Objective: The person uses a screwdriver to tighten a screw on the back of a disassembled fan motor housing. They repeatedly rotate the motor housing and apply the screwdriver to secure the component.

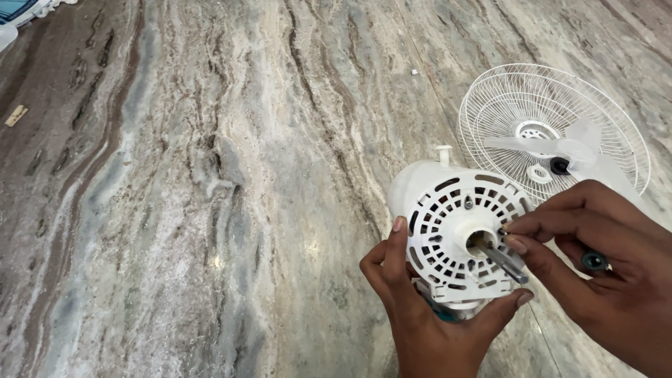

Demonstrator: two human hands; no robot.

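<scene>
The left hand (427, 308) cups a white fan motor housing (455, 231) from below, thumb up along its left rim and fingers wrapped under its bottom edge, so the housing is held above the marble floor (210, 210) near the lower right of the view. The housing's round slotted face is turned toward the camera, and a metal shaft (505, 264) sticks out of the collar at its centre, slanting down to the right. A small knob (443, 154) stands on top of the housing.

The right hand (602, 259) comes in from the right with thumb and forefinger pinched together at the right side of the slotted face, just above the shaft; the tips seem to grip something small and dark there, too small to tell what. The same hand also carries a tool with a dark green round end (594, 262) tucked between its curled fingers.

Behind the housing, a white wire fan guard (616, 126) lies flat on the floor, with clear fan blades (581, 150) resting in it, along with a small white ring (540, 173) and a black cap (558, 166). A small pale scrap (15, 115) lies far off at the left edge.
</scene>
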